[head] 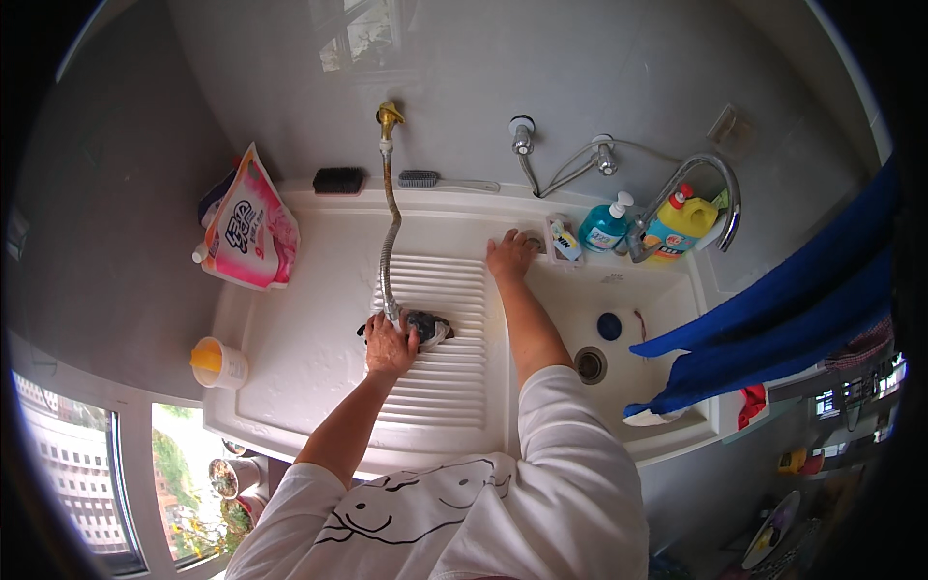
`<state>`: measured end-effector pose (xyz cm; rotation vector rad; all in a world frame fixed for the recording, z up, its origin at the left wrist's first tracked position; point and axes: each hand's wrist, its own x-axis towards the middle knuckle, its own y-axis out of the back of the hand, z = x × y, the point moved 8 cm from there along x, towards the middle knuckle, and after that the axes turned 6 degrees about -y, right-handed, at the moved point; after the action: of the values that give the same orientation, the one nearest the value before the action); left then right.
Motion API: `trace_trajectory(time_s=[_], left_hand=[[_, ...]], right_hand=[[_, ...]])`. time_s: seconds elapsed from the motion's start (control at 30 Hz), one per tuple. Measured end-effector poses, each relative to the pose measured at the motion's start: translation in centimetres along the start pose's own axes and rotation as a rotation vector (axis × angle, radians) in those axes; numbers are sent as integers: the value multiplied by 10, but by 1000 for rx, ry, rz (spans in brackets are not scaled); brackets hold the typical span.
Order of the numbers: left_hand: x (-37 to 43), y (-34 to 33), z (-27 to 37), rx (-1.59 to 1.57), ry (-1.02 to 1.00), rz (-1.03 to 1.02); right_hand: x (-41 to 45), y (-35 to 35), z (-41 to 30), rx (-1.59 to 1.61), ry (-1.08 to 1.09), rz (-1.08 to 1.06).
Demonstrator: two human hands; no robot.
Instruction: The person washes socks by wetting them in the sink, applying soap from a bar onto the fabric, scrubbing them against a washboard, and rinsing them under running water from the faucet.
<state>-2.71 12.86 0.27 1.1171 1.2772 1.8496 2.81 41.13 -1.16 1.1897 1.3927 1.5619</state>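
Observation:
A wet bundle of dark and pale cloth [429, 328] lies on the ribbed washboard [449, 391] moulded into the white laundry sink. My left hand [390, 346] rests on the bundle's left part, fingers spread, just under the end of a flexible metal hose [391, 239]. That hose hangs from a brass tap [389, 116] on the wall. Further right, my right hand [513, 254] reaches to the back ledge by the basin's corner, beside a clear soap dish [564, 241] that holds a wrapped bar. What lies beneath its fingers is hidden.
Two brushes [338, 181] lie on the back ledge. A detergent pouch [254, 225] and a white tub [220, 364] stand at left. Right are a blue pump bottle [604, 226], a yellow jug [678, 223], a curved faucet [728, 196] and blue cloth [783, 319] hanging over the basin.

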Motion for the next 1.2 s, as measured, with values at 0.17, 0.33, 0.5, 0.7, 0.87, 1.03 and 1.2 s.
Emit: trace_trajectory(time_s=[0.17,0.33,0.5,0.7,0.87,1.03,1.2], left_hand=[[1,3,0,-43,-5,10],[2,2,0,-14,-17,28],[3,10,2,-71,-25,42],[-1,1,6,-121,2,-40],[-7,5,-22,7,285,127],[-30,16,0,-202,82,-18],[-41,6,-12,-184,21,-242]], right_hand=[[1,1,1,9,-71,-89],[2,-11,2,71,-74,-96],[-1,-4,-1,39,-37,-4],[-43,14,-17,262,296,281],[-161,16,-76,655,620,-106],[-236,59,-45,835,792,-131],[-245,62,-69,697,748,58]])
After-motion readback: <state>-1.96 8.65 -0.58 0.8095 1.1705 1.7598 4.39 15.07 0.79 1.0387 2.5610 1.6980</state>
